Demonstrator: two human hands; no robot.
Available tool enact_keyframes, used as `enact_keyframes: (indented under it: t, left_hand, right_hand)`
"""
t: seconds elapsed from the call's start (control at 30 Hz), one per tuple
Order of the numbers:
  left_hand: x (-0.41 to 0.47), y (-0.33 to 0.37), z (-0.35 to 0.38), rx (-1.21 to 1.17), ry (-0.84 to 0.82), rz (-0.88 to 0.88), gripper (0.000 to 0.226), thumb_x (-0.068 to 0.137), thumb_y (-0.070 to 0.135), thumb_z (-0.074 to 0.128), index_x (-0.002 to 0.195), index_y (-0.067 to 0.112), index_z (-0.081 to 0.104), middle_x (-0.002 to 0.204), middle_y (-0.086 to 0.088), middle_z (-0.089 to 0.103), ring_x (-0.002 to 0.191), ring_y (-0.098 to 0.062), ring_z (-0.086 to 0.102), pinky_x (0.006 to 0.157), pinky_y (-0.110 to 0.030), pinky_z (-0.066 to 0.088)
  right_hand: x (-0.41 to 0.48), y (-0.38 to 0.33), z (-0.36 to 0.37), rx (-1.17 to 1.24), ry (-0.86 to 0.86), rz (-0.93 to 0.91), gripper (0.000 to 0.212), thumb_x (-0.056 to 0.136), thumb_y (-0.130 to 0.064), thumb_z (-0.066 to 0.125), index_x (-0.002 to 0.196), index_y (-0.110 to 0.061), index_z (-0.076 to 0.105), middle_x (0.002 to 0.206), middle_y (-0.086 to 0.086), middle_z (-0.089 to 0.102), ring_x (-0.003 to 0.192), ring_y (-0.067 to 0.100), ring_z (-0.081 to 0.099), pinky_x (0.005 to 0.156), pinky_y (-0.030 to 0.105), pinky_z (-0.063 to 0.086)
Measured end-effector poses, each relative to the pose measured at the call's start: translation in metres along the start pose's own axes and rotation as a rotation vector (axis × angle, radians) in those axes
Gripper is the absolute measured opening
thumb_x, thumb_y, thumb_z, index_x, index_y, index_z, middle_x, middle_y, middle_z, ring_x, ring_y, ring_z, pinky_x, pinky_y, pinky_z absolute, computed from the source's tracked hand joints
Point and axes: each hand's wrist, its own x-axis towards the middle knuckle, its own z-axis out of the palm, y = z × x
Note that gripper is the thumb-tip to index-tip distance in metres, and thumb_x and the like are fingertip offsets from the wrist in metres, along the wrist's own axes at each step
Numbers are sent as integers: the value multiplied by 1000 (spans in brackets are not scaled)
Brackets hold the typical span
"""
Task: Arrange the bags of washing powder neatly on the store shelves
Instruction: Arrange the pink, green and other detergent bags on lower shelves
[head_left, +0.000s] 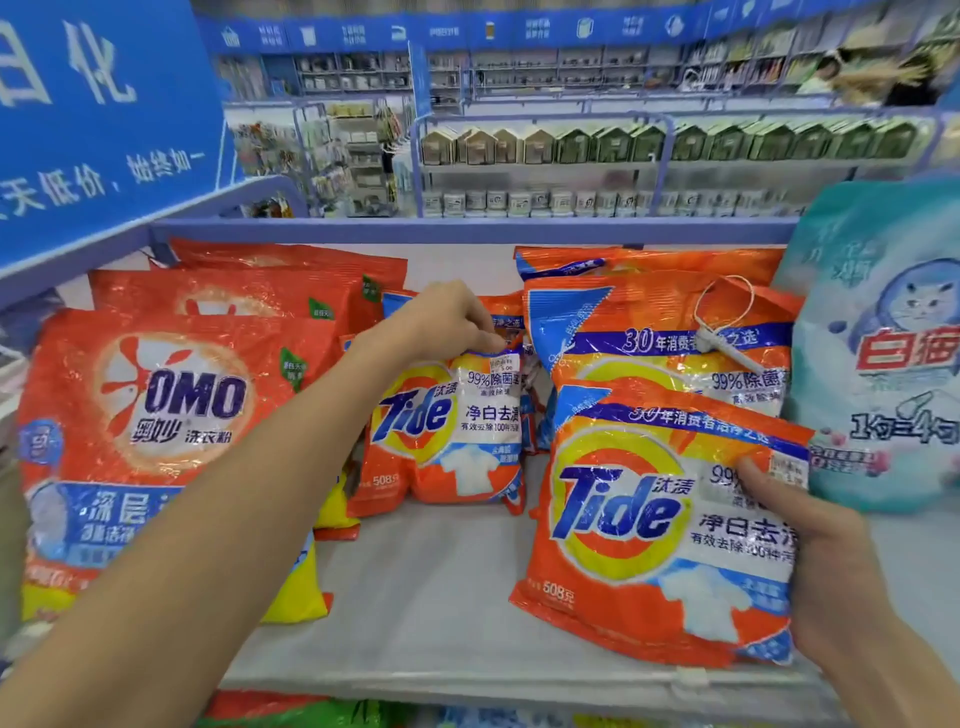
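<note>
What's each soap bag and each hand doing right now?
left hand: pinches the top of the middle Tide bag.
right hand: grips the right edge of the front Tide bag.
middle Tide bag: propped upright on the shelf.
front Tide bag: held, tilted.
OMO bags: overlapping at left, not held.
teal cat bag: upright at right, not held.

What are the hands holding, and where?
The left hand pinches the middle Tide bag at its top edge. The right hand grips the front Tide bag by its right edge.
</note>
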Motion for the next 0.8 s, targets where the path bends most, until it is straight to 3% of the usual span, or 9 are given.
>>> enact_keyframes:
  t: [0.1, 0.2, 0.3, 0.37, 0.5, 0.63, 0.73, 0.8]
  left_hand:
    - [-1, -4, -6, -119, 124, 59, 22, 96, 32, 69, 94, 11, 77, 90, -10, 75, 90, -28, 68, 79, -41, 54]
    - [7, -4, -13, -128, 383, 186, 22, 101, 31, 61, 94, 13, 72, 79, 3, 66, 77, -22, 62, 71, -36, 46]
    - [20, -5, -6, 70, 621, 312, 26, 103, 34, 54, 99, 14, 69, 85, -2, 72, 73, -24, 60, 63, -37, 43]
    - [23, -12, 10, 247, 644, 459, 31, 103, 36, 47, 100, 13, 68, 89, -6, 73, 72, -31, 66, 56, -36, 44]
    - [22, -30, 31, 442, 611, 655, 23, 98, 27, 46, 111, 23, 65, 76, -5, 66, 53, -32, 60, 46, -25, 29]
    - [33, -33, 27, 426, 584, 709, 34, 100, 38, 39, 113, 20, 64, 86, -5, 74, 60, -32, 66, 48, -26, 37]
    - [40, -31, 28, 494, 629, 761, 20, 100, 27, 49, 119, 25, 54, 84, -3, 72, 49, -33, 60, 41, -28, 41]
    - [46, -32, 29, 483, 657, 762, 24, 98, 20, 57, 121, 23, 54, 84, -3, 71, 49, -32, 60, 40, -32, 45]
  right_hand:
    - [-1, -2, -1, -31, -13, 27, 23, 74, -7, 59, 75, -13, 81, 83, 15, 79, 65, 33, 76, 51, 42, 61]
    - [2, 0, -4, -95, -19, 68, 27, 73, 0, 61, 95, -7, 76, 89, 20, 78, 67, 36, 76, 50, 41, 61]
    - [8, 0, -6, -157, 14, 28, 37, 75, -1, 67, 111, -6, 72, 99, 23, 77, 74, 39, 77, 55, 43, 62]
    - [11, -2, -5, -156, 49, -34, 38, 77, -14, 71, 115, -12, 73, 103, 19, 78, 78, 37, 77, 58, 44, 63]
    - [15, -4, -2, -108, 79, -61, 33, 82, -39, 69, 110, -22, 75, 104, 12, 79, 81, 31, 78, 61, 47, 64]
    - [15, -2, -2, -98, 66, -27, 27, 84, -37, 68, 105, -23, 77, 102, 12, 79, 78, 33, 78, 62, 49, 64]
    - [15, -3, -3, -95, 76, -11, 32, 80, -31, 70, 109, -20, 75, 99, 13, 79, 73, 34, 78, 59, 48, 64]
    - [17, -5, -3, -117, 77, -5, 36, 77, -28, 72, 112, -17, 75, 102, 15, 79, 75, 35, 78, 63, 50, 64]
